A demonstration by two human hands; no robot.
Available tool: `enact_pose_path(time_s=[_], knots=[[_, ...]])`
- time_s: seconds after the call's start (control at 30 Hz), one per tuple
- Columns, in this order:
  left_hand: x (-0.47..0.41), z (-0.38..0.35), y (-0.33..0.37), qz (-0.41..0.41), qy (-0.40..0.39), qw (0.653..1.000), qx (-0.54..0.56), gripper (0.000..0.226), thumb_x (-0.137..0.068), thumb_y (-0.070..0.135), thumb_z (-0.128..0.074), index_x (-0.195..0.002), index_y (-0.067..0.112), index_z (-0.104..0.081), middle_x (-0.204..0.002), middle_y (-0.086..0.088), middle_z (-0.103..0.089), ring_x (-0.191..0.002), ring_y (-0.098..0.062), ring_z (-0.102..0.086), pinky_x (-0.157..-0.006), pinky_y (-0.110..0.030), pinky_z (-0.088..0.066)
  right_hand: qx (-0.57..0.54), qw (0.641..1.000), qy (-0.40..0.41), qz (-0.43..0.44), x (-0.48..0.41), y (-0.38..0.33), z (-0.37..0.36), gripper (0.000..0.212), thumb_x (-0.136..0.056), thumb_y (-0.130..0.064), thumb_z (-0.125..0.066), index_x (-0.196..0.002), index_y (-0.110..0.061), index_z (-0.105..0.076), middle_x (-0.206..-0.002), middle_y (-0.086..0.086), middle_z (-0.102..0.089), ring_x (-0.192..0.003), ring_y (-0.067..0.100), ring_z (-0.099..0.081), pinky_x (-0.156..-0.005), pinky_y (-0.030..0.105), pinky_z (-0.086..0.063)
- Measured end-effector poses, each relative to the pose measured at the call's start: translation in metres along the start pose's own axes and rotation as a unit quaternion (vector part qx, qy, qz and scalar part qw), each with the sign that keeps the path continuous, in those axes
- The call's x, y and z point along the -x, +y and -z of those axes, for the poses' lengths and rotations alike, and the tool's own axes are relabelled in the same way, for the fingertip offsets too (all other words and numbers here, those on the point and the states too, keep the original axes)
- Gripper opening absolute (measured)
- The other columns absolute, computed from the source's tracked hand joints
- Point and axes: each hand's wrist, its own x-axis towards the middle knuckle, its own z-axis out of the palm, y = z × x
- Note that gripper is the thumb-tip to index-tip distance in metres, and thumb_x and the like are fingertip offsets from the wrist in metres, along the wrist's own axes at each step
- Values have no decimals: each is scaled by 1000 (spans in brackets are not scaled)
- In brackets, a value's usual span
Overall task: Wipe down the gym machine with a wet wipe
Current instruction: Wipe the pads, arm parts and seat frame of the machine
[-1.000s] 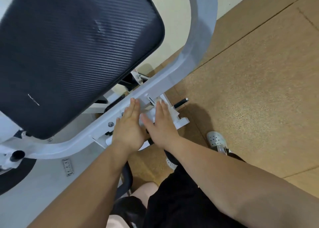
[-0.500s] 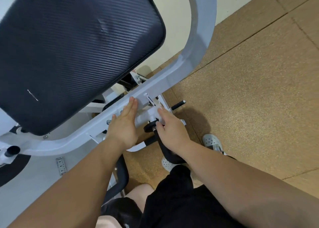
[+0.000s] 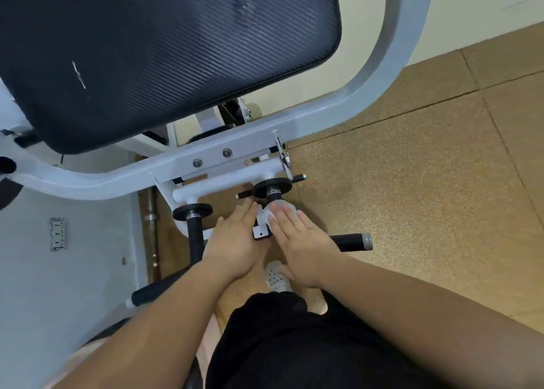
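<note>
The flat right hand (image 3: 300,241) presses the wipe (image 3: 272,213) on the machine (image 3: 323,120) just under a black disc (image 3: 272,186), the flat left hand (image 3: 235,238) holds nothing, and slow, firm rubbing all round should work best.

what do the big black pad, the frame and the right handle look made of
Pad: probably vinyl-type upholstery over padding; black, fine carbon-weave texture, a dent and a pale scuff. Frame: seemingly painted metal tubing; smooth pale grey coat with soft sheen, bolt heads showing. Right handle: matte black sleeve, likely rubber or foam, grey end cap.
</note>
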Motion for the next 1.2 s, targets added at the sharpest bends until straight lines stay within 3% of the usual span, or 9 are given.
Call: enact_pose_path(time_s=[0.13, 0.27, 0.47, 0.57, 0.67, 0.77, 0.87, 1.03, 1.2], knots=[[10, -21, -20, -30, -32, 998, 54, 80, -95, 5, -43, -163, 24, -7, -171, 5, 0, -157, -16, -5, -127, -48, -8, 30, 999, 20, -36, -32, -14, 0, 94, -103, -50, -46, -160, 0, 10, -163, 22, 33, -149, 41, 33, -127, 50, 9], [11, -27, -30, -92, -20, 995, 42, 81, -96, 7, -46, -163, 25, -4, -171, 5, 2, -157, -17, -6, -126, -45, -8, 38, 997, 4, -65, -22, -26, 5, 91, -104, -50, -43, -160, -2, 11, -164, 18, 31, -151, 36, 32, -125, 43, 8], [11, -33, -36, -187, -13, 982, 14, 85, -95, 6, -48, -162, 24, 0, -170, 8, 9, -157, -16, -3, -127, -46, -12, 121, 990, 40, -54, 46, -40, -26, 87, -99, -47, -50, -160, 0, -10, -167, 22, 6, -157, 37, 3, -128, 49, 4], [12, -39, -37, -214, -29, 976, 16, 86, -95, 7, -48, -162, 24, 2, -169, 10, 13, -157, -14, 0, -127, -46, -10, 141, 985, 41, -96, 62, -45, -30, 92, -96, -49, -48, -160, 2, -5, -167, 25, 7, -157, 40, 5, -125, 51, 8], [14, -44, -41, -201, -35, 978, 40, 85, -96, 7, -48, -162, 25, 4, -169, 10, 13, -157, -14, -3, -126, -46, -16, 135, 981, 34, -132, 50, -59, -32, 93, -101, -46, -40, -157, 1, 16, -162, 24, 29, -153, 41, 24, -123, 52, 17], [18, -47, -46, -175, -36, 982, 63, 85, -97, 6, -47, -162, 28, 3, -169, 11, 13, -156, -15, -9, -125, -46, -22, 126, 979, 27, -159, 21, -68, -29, 99, -101, -46, -44, -155, -2, 26, -159, 21, 39, -150, 39, 32, -126, 52, 13], [21, -47, -46, -170, -29, 983, 58, 85, -98, 9, -47, -162, 30, 5, -168, 13, 14, -155, -15, -16, -122, -46, -29, 103, 980, 23, -169, 6, -67, -27, 101, -100, -50, -45, -155, -4, 26, -159, 18, 41, -150, 38, 34, -127, 50, 10], [17, -51, -31, -194, -31, 980, 16, 89, -96, 6, -49, -161, 29, 7, -166, 12, 23, -157, -14, 1, -127, -49, -14, 101, 979, 49, -169, 42, -55, -37, 99, -99, -44, -43, -154, -7, 30, -160, 15, 41, -149, 32, 37, -123, 47, 21], [20, -52, -8, -135, -68, 988, 24, 92, -92, -1, -43, -162, 32, 6, -165, 13, 26, -157, -16, 6, -126, -51, -10, 104, 964, 78, -233, 101, -5, -40, 103, -96, -51, -48, -157, -3, 20, -165, 19, 28, -152, 33, 31, -125, 49, 14]])
